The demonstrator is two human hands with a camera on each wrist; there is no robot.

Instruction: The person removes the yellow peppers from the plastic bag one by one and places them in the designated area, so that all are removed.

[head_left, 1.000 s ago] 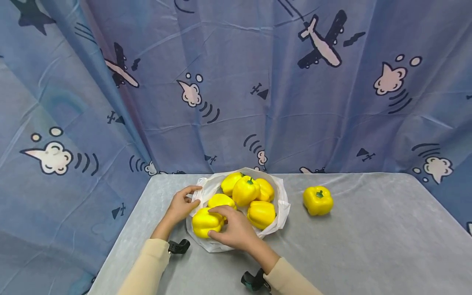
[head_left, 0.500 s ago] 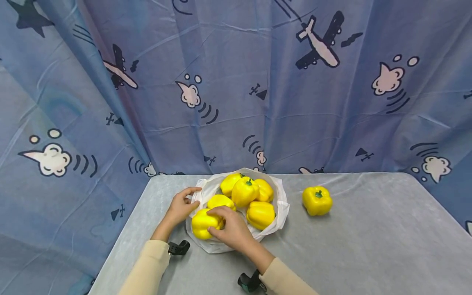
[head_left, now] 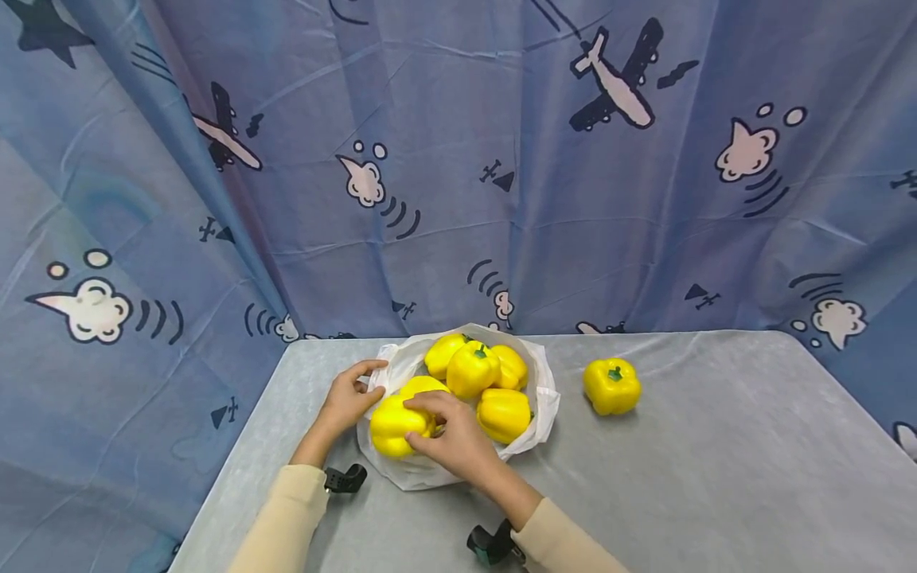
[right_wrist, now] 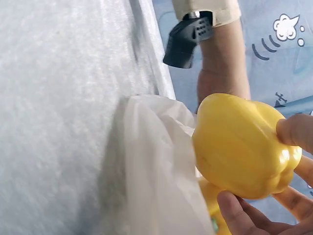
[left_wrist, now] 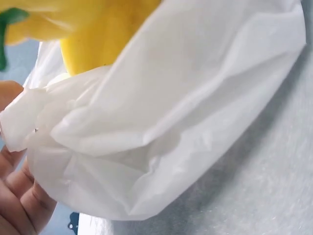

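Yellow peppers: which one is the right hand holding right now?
The near-left pepper of those at the white bag: the right hand grips it. No hand grips the others, five in the bag and one on the gray table.

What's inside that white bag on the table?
Five yellow bell peppers show inside the white bag; the right hand holds a sixth pepper that partly covers one of them. The bottom, and anything under the peppers, is covered, so I can't tell what's there.

Cream sleeves point(head_left: 285, 509), 2 wrist cameras point(head_left: 347, 479) (black, angular)
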